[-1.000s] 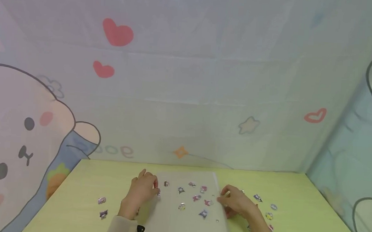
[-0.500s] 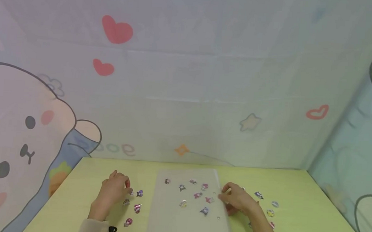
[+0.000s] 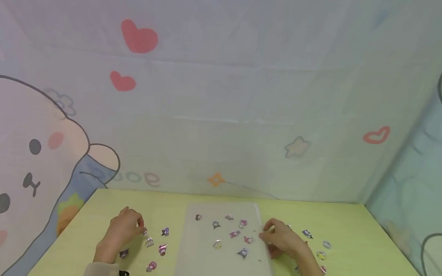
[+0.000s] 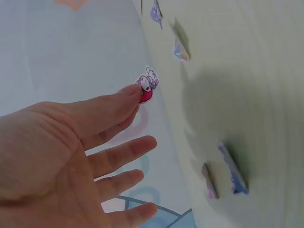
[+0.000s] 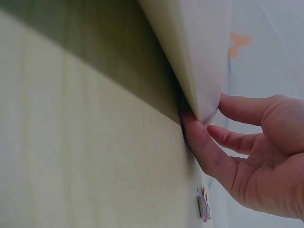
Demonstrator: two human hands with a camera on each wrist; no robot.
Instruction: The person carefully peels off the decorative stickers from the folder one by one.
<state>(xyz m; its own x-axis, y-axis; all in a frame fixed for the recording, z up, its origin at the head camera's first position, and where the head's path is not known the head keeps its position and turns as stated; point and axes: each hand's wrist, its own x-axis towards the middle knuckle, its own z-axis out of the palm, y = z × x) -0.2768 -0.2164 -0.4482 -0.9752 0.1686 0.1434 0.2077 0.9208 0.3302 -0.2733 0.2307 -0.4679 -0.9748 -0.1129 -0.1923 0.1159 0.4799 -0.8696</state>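
Note:
My left hand (image 3: 120,231) is over the left part of the table, its thumb and index finger pinching a small sticker (image 4: 148,84) with a pink-hooded character. In the left wrist view the other fingers spread loosely. A white sheet (image 3: 220,273) lies in the middle, with several small character stickers such as a yellowish one (image 3: 217,243) on its upper half. At its right edge my right hand (image 3: 281,238) pinches the sheet. In the right wrist view the sheet's edge (image 5: 204,61) bends up off the table between thumb and finger.
Left of the sheet lie several loose stickers, among them a purple one (image 3: 165,231) and a pink one (image 3: 151,266). More stickers, such as a yellow one (image 3: 321,255), lie right of my right hand. A printed curtain (image 3: 222,112) stands behind the yellow table (image 3: 369,265).
My left hand has moved left from the sheet's left edge, carrying the sticker, uncovering several loose stickers on the table. The right hand has stayed at the sheet's right edge.

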